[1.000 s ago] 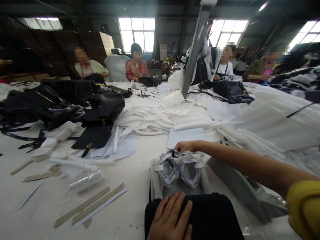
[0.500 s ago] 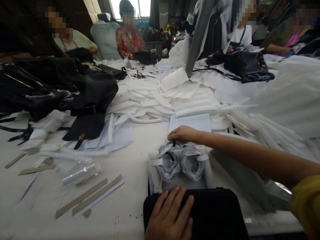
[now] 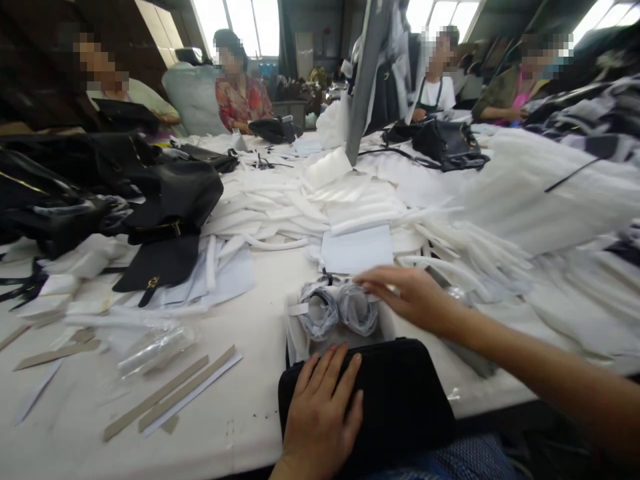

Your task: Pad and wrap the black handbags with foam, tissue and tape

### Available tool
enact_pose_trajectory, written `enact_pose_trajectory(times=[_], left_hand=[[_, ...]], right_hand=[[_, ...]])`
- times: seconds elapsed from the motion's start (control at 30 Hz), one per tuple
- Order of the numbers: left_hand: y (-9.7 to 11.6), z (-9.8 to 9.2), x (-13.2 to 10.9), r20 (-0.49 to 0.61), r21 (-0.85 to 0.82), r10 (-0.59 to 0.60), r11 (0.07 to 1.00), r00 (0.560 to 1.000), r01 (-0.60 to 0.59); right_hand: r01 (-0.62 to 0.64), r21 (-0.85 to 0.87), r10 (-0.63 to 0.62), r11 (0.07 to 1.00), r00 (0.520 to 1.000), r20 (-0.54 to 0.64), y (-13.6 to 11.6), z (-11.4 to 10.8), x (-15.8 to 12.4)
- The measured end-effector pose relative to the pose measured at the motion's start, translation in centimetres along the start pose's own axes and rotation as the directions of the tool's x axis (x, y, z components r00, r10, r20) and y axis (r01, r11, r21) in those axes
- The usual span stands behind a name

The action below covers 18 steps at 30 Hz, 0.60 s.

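Observation:
In front of me lies a black bag (image 3: pixel 400 400) at the table's near edge, its smooth dark side facing up. My left hand (image 3: pixel 323 400) rests flat on it, fingers stretched out. Beyond my fingertips, two round coils wrapped in thin grey-white film, a left coil (image 3: pixel 303 319) and a right coil (image 3: pixel 358 327), lie on the bag's far part, edged with white padding (image 3: pixel 296 340). My right hand (image 3: pixel 410 297) reaches in from the right, fingers extended by the right coil's upper edge. Nothing shows in its grasp; contact cannot be made out.
Black bags (image 3: pixel 173 200) pile up on the left. Cardboard strips (image 3: pixel 155 400) and a clear plastic roll (image 3: pixel 155 353) lie nearer. White foam pieces (image 3: pixel 280 207) cover the middle, around a grey post (image 3: pixel 365 87). Several people sit or stand across the table.
My right hand has moved from the black strap end beyond the coils back to the right coil. My left hand stays on the bag. The view has turned right and up.

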State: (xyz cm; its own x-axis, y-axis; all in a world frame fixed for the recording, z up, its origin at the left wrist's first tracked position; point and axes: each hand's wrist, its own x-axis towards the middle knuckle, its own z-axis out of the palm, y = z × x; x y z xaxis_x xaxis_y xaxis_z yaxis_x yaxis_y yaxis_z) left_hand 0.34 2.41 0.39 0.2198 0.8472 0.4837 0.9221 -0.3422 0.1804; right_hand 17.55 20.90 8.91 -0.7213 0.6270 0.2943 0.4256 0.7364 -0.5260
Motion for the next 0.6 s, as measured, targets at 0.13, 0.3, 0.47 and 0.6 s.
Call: enact_pose_trajectory(times=[0.13,0.3,0.47,0.6], left_hand=[[0.0,0.3,0.3,-0.051,0.047,0.04,0.998,0.998,-0.038],[-0.8,0.9,-0.1,-0.086,0.146,0.14,0.981,0.986,-0.127],[-2.3,2.5,-0.9,-0.1,0.229,0.274,0.942,0.956,-0.246],[-2.4,3.9,-1.0,-0.208,0.204,0.207,0.965,0.956,-0.165]], right_hand=[[0.03,0.017,-0.032,0.999,0.988,0.148,-3.3,3.4,-9.1],[0.072,0.078,-0.083,0.994,0.985,0.151,-2.2,2.4,-11.2],[-0.218,-0.027,0.21,0.976,0.963,-0.168,3.1,-4.5,-8.7],[-0.527,-0.091,0.468,0.845,0.811,-0.352,11.1,-9.6,-9.5]])
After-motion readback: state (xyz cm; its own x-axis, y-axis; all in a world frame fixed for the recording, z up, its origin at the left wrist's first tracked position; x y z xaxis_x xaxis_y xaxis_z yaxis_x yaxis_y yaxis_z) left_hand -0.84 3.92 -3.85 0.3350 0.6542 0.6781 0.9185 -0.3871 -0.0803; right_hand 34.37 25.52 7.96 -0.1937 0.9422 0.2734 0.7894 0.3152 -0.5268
